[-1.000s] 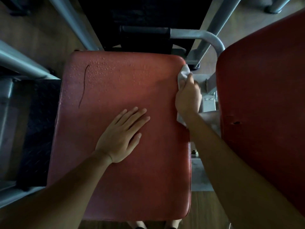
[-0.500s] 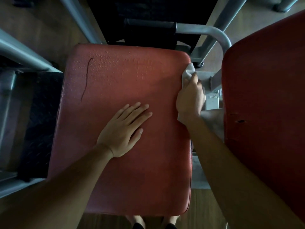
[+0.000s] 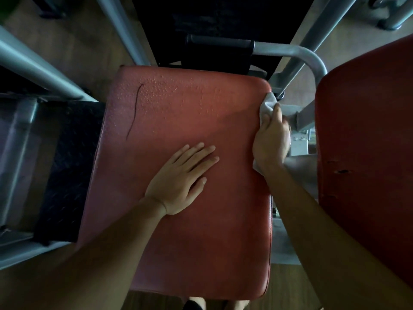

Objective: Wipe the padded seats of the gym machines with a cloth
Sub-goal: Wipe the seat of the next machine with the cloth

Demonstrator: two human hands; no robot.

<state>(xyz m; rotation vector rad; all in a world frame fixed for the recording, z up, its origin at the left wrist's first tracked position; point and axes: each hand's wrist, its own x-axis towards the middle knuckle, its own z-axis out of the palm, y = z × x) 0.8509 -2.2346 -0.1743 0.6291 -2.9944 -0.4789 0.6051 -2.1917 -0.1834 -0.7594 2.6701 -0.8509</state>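
Right hand [image 3: 271, 142] has barely moved, gripping the cloth [image 3: 267, 104] against the seat's [image 3: 178, 113] right edge. Left hand [image 3: 181, 182] lies flat on the seat.

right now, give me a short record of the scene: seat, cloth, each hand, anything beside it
seat: red, padded, dark curved mark near far left corner
cloth: white, at the seat's right edge near the far corner
left hand: flat on the seat's middle, fingers straight
right hand: grips the cloth against that edge
beside: second red pad on the right
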